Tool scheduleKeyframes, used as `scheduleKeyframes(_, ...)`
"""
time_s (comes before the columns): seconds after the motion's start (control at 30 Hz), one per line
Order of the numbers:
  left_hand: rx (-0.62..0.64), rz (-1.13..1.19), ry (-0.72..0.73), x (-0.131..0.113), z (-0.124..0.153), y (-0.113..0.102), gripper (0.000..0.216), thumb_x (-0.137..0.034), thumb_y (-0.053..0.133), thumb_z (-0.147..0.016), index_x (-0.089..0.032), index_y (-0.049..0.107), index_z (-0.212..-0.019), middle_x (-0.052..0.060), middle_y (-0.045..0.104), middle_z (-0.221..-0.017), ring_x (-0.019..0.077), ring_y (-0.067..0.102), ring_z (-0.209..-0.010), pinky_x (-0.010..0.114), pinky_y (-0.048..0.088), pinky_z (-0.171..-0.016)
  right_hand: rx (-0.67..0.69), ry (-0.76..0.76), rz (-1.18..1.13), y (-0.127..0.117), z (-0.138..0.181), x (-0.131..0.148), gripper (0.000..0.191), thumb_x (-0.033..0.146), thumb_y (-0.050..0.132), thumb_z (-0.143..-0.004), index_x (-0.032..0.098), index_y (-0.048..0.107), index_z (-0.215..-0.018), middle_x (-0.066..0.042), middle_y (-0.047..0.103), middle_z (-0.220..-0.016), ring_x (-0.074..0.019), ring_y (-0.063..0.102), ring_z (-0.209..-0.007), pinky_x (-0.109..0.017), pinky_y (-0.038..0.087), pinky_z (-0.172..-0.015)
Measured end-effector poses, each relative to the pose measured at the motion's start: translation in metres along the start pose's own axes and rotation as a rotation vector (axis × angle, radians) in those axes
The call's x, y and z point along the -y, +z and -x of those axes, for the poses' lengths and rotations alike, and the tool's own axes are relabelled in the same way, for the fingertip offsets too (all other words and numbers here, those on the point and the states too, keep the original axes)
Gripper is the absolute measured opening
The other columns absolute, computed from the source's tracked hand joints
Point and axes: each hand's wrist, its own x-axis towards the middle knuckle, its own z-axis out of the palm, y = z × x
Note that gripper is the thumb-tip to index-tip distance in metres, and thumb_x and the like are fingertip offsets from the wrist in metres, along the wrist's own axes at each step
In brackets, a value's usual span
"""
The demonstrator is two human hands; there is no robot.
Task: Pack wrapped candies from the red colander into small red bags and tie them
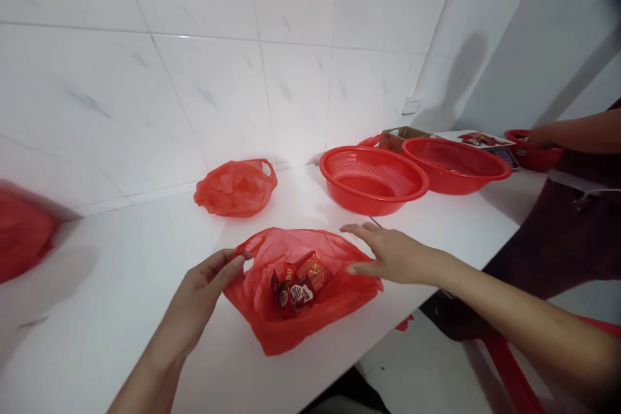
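Note:
A red plastic bag [272, 330] lies on the white table with its mouth spread wide. Inside it are several small wrapped snack packets [301, 292] in red and dark wrappers. My left hand [206, 288] pinches the bag's left edge near the handle hole between thumb and fingers. Over the bag's right edge is my right hand [392, 252], its thumb and fingers apart and nothing in its grasp. Whether the right thumb touches the plastic, I cannot tell.
Behind the bag sits another red bag [237, 189], filled and closed. Two red plastic baskets [373, 204] [456, 181] stand at the back right, near a cardboard box [405, 134]. A third red bag [22, 233] is at far left. At right, a co-worker's hand [546, 136] reaches into a red basin [533, 158].

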Motion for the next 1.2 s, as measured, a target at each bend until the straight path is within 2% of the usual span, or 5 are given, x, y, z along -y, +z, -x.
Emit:
scheduleKeyframes(0.17, -0.009, 0.057, 0.001, -0.015, 0.014, -0.024, 0.030, -0.045, 0.070, -0.078, -0.023, 0.069, -0.098, -0.002, 0.068, -0.078, 0.0149, 0.060, -0.076, 0.023, 0.049, -0.075, 0.298, 0.085, -0.218, -0.031, 0.013, -0.007, 0.056, 0.023, 0.054, -0.082, 0.023, 0.043, -0.136, -0.001, 0.065, -0.067, -0.0167, 0.062, -0.054, -0.027, 0.048, -0.053)
scheduleKeyframes(0.37, -0.172, 0.369, 0.263, -0.078, 0.018, -0.033, 0.022, -0.034, 0.068, -0.080, -0.020, 0.072, -0.097, 0.001, 0.070, -0.089, 0.0147, 0.061, -0.080, 0.020, 0.055, -0.069, -0.391, -0.086, -0.612, -0.110, -0.001, 0.018, 0.040, 0.033, 0.064, -0.082, 0.027, 0.053, -0.120, 0.000, 0.061, -0.075, -0.0149, 0.063, -0.063, -0.026, 0.054, -0.055)
scheduleKeyframes(0.83, -0.272, 0.263, 0.819, -0.143, 0.027, -0.023, 0.024, -0.013, 0.064, -0.084, -0.024, 0.072, -0.104, 0.000, 0.065, -0.108, 0.0100, 0.059, -0.085, 0.022, 0.051, -0.080, -0.513, -0.251, -0.335, -0.177, -0.026, 0.082, 0.036, 0.014, 0.067, -0.078, 0.024, 0.061, -0.112, -0.001, 0.061, -0.088, -0.0104, 0.054, -0.062, -0.024, 0.047, -0.055)
scheduleKeyframes(0.97, -0.125, 0.190, 0.731, -0.149, 0.020, -0.018, 0.032, -0.025, 0.065, -0.085, -0.028, 0.065, -0.117, 0.003, 0.063, -0.117, 0.0213, 0.061, -0.104, 0.041, 0.048, -0.096, -0.472, -0.359, -0.347, -0.173, -0.027, 0.105, 0.028, 0.015, 0.069, -0.076, 0.021, 0.064, -0.103, -0.001, 0.061, -0.087, -0.0122, 0.056, -0.069, -0.025, 0.048, -0.059)
scheduleKeyframes(1.2, 0.270, -0.164, 0.330, -0.155, 0.014, 0.006, 0.045, -0.034, 0.074, -0.073, -0.024, 0.062, -0.115, 0.001, 0.060, -0.071, 0.0167, 0.061, -0.064, 0.029, 0.053, -0.058, -0.262, -0.764, -0.455, -0.142, -0.046, 0.167, 0.012, 0.012, 0.062, -0.080, 0.018, 0.065, -0.090, -0.001, 0.060, -0.093, -0.0143, 0.060, -0.087, -0.028, 0.051, -0.074)
